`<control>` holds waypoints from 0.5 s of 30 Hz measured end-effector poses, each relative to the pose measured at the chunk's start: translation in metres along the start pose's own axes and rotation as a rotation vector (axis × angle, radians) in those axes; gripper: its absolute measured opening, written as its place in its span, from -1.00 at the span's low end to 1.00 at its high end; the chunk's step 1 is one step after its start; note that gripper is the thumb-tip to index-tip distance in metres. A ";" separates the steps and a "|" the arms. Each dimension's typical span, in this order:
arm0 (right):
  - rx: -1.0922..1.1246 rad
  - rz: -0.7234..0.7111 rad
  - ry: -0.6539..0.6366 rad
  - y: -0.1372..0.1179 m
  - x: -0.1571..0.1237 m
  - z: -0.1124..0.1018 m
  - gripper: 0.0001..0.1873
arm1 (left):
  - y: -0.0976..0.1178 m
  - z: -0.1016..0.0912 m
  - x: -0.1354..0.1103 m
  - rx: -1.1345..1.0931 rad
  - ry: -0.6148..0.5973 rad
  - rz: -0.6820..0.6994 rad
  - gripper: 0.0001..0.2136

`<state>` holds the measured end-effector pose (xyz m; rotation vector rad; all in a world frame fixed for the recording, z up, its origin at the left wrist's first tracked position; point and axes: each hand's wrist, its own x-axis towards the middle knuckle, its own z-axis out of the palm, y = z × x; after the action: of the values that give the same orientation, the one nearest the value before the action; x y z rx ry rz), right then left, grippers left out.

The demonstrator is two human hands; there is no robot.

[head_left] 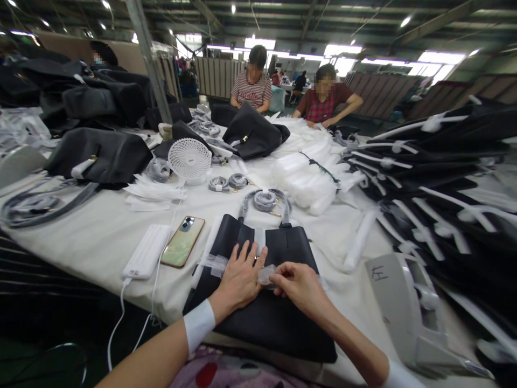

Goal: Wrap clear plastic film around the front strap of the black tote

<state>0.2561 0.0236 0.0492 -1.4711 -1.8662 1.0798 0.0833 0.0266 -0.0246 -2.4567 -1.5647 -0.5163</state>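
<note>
A black handbag (pixel 286 318) lies in front of me, its wrapped handles (pixel 286 209) pointing away. My left hand (pixel 241 272) rests flat on the bag's middle with the fingers spread. Just right of it, my right hand (pixel 297 283) pinches a translucent piece of tape or film (pixel 266 275) between thumb and fingers. That piece touches the area beside my left hand. Another clear strip (pixel 216 264) sits on the bag's left side, and a white strip (pixel 259 237) runs between the two flaps at the top.
A grey tape dispenser (pixel 398 302) stands at right, below stacked black bags (pixel 456 178). Left of my bag lie a phone (pixel 183 241) and a white power bank (pixel 147 251) with a cable. A white fan (pixel 189 160) and coiled straps stand beyond. Two people work across the table.
</note>
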 end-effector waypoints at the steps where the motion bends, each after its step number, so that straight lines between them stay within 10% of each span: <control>1: -0.019 -0.054 0.022 0.001 -0.002 -0.001 -0.81 | 0.000 0.000 0.000 -0.010 -0.001 -0.007 -0.35; 6: -0.239 -0.266 0.239 0.027 -0.012 -0.013 -0.74 | 0.000 0.000 0.002 -0.074 -0.015 -0.044 -0.15; 15: -0.277 -0.203 0.105 0.042 -0.028 -0.016 -0.79 | -0.006 -0.008 -0.004 -0.093 -0.070 0.178 -0.26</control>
<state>0.2992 0.0045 0.0247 -1.4153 -2.0994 0.6574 0.0751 0.0233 -0.0190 -2.6789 -1.3566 -0.4881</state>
